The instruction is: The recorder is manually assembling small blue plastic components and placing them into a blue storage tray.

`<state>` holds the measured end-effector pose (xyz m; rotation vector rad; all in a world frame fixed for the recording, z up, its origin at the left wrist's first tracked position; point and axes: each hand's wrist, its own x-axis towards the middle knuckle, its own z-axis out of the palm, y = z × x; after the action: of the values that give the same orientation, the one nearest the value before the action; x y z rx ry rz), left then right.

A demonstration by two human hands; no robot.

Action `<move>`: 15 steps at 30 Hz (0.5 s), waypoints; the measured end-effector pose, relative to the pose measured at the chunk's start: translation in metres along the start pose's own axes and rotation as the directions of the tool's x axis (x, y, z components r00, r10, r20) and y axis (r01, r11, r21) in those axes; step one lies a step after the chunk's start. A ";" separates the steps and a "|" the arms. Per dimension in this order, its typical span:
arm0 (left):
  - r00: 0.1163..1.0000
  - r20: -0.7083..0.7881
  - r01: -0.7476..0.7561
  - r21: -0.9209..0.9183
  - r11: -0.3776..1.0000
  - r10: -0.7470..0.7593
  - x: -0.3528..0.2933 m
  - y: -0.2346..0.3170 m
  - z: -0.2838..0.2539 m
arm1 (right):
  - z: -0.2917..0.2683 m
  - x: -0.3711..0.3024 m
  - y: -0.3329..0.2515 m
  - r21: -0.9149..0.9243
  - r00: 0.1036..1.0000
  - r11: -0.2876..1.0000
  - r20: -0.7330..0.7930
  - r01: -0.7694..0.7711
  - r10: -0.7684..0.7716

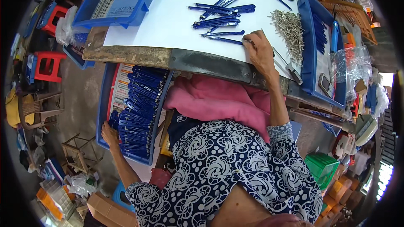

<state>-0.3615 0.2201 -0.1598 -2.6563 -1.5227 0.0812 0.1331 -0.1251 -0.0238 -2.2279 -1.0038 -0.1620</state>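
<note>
On the white-covered table lies a loose heap of slim blue pieces with silvery ends [216, 20]. My right hand [260, 50] rests at the near edge, its fingers curled and pinching the end of one slim blue piece [226, 40]. A dark-handled screwdriver [294, 74] lies just right of that hand, beside a pile of small metal pins [288, 31]. Lower left, a blue tray [103, 101] holds many more such pieces [141, 105] in stacked rows. My left hand [110, 133] reaches over its left side, closed around a few blue pieces [113, 118]; its fingertips are partly hidden.
Another blue tray [309, 59] at the right holds blue pieces and a phone [325, 83]. At the upper left a blue tray [139, 17] stands on the table corner. Pink cloth [219, 96] covers my lap under the table edge [210, 64]. Red stools [49, 66] stand left.
</note>
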 end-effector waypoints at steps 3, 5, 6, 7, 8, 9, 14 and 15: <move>1.000 -0.019 -0.006 -0.055 0.998 0.005 -0.002 -0.009 -0.003 | -0.002 0.000 -0.002 -0.022 0.997 0.996 0.010 0.083 -0.083; 0.999 -0.034 -0.014 -0.072 0.997 0.012 0.002 -0.006 -0.011 | -0.003 -0.001 -0.001 -0.027 0.993 0.993 -0.012 0.115 -0.115; 1.000 0.026 0.020 -0.106 0.994 -0.017 0.004 -0.005 -0.015 | -0.003 -0.002 -0.001 -0.036 0.988 0.988 -0.027 0.153 -0.154; 0.995 0.087 0.055 -0.139 0.989 -0.043 0.006 -0.002 -0.022 | -0.002 -0.003 0.001 -0.036 0.989 0.989 -0.032 0.146 -0.147; 0.996 0.085 0.047 -0.136 0.990 -0.036 0.008 0.002 -0.028 | -0.001 -0.004 0.003 -0.063 0.985 0.985 -0.038 0.163 -0.166; 0.995 0.101 0.024 -0.183 0.983 -0.005 0.011 0.006 -0.034 | 0.000 -0.004 0.004 -0.091 0.982 0.979 -0.044 0.181 -0.185; 0.989 0.112 -0.065 -0.248 0.967 0.096 0.022 0.028 -0.073 | -0.001 -0.004 0.000 -0.172 0.978 0.964 -0.018 0.202 -0.208; 0.994 0.085 -0.048 -0.208 0.977 0.067 0.024 0.056 -0.096 | -0.003 -0.006 0.001 -0.188 0.980 0.963 -0.015 0.194 -0.200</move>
<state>-0.2936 0.2087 -0.0697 -2.8955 -1.5595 0.0518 0.1300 -0.1310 -0.0242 -2.2785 -1.2358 -0.3956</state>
